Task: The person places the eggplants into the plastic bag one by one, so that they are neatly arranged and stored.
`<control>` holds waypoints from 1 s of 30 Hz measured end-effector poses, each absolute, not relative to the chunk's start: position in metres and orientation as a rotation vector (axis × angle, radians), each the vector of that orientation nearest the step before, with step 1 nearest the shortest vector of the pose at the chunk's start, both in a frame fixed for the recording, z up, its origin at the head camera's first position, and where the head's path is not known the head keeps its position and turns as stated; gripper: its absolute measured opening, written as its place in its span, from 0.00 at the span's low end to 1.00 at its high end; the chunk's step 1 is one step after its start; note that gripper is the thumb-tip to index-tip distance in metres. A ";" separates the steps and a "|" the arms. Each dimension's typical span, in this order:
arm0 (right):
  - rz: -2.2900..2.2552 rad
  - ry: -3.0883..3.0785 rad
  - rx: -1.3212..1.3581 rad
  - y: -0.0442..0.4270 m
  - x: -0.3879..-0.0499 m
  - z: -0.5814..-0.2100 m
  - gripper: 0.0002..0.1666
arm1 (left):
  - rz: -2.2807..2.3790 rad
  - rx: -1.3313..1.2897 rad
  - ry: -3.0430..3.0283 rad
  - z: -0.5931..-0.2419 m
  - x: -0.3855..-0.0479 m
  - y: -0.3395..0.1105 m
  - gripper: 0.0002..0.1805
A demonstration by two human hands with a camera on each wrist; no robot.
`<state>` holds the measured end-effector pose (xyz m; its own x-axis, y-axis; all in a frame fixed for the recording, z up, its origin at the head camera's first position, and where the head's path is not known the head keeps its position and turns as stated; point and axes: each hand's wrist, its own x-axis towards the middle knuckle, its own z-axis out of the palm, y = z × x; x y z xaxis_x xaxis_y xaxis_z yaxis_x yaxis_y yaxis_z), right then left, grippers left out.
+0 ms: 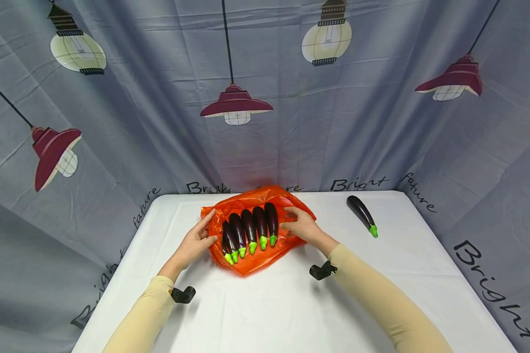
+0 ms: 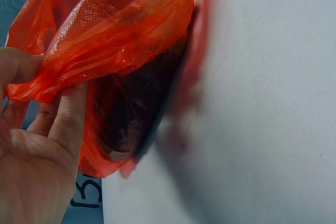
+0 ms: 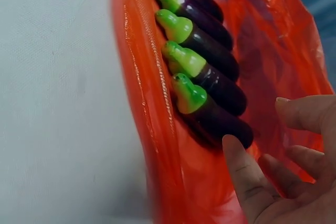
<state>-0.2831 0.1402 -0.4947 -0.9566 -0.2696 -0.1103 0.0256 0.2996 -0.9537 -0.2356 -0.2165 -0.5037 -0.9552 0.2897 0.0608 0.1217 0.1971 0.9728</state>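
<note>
An orange-red plastic bag (image 1: 247, 267) lies spread on the white table, with several dark purple eggplants (image 1: 249, 226) side by side on it, green stem ends toward me. At its left edge my left hand (image 1: 192, 247) pinches the crumpled plastic between thumb and fingers, plainest in the left wrist view. My right hand (image 1: 303, 226) is over the bag's right part, fingers spread and holding nothing. In the right wrist view, one fingertip (image 3: 231, 145) is beside the end of the nearest eggplant (image 3: 223, 124); whether it touches, I cannot tell.
A single eggplant (image 1: 361, 214) lies apart on the right side of the white table (image 1: 265, 314), its green end toward me. Grey-blue curtains (image 1: 291, 147) printed with lamps and lettering surround the table's back and sides.
</note>
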 end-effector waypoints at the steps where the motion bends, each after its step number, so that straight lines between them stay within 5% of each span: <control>1: -1.708 2.324 -0.230 0.142 -0.283 -0.494 0.39 | 1.864 0.399 2.322 -0.504 -0.236 -0.217 0.45; 30: -1.366 2.939 -0.169 0.274 -0.272 -0.481 0.33 | 1.845 0.390 2.338 -0.507 -0.236 -0.220 0.44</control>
